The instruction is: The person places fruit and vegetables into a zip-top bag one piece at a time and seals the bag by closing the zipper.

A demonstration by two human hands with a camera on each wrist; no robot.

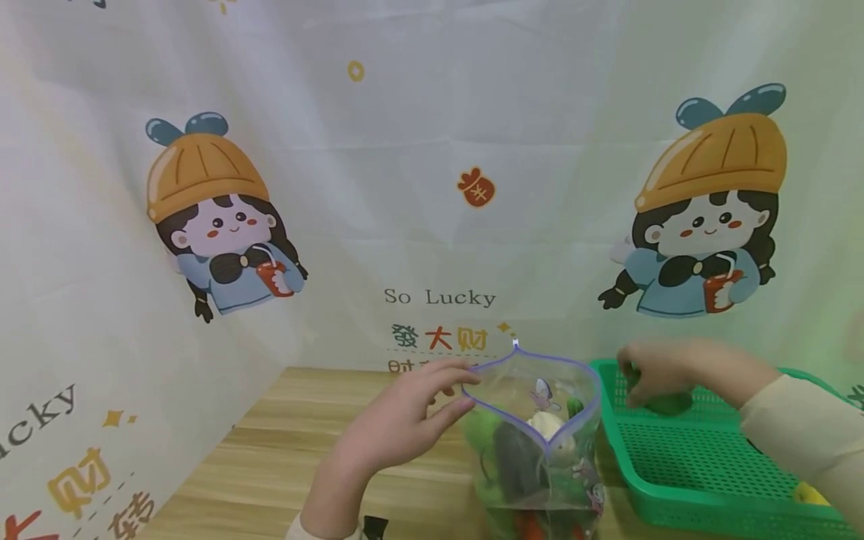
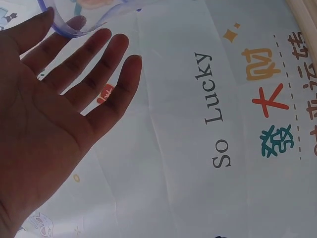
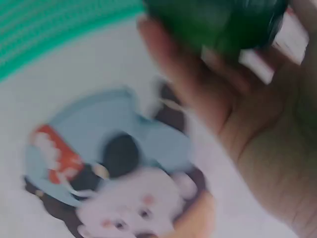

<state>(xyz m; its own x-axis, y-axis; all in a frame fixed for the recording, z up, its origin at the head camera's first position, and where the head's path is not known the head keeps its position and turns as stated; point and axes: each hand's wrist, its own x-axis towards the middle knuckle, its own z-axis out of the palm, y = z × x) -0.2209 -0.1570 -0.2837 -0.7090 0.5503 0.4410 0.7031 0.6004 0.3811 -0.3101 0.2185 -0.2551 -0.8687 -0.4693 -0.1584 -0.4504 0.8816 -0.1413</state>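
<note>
A clear zip bag (image 1: 533,480) with a purple rim stands on the table, its mouth apart. Inside are a light green item, a dark elongated one, a whitish piece and something red low down. My left hand (image 1: 405,420) is at the bag's left rim, thumb and fingertips touching the edge. Its fingers (image 2: 106,91) look spread and relaxed in the left wrist view. Over the green basket (image 1: 628,465), my right hand (image 1: 658,371) holds a dark green, rounded, glossy item (image 3: 218,22). Motion blur hides its exact kind.
A yellow item (image 1: 810,493) lies in the basket's near right part, partly behind the right sleeve (image 1: 803,427). The wooden table (image 1: 256,450) meets a printed cloth backdrop (image 1: 405,225) behind. A small black object (image 1: 374,526) shows beside the left wrist.
</note>
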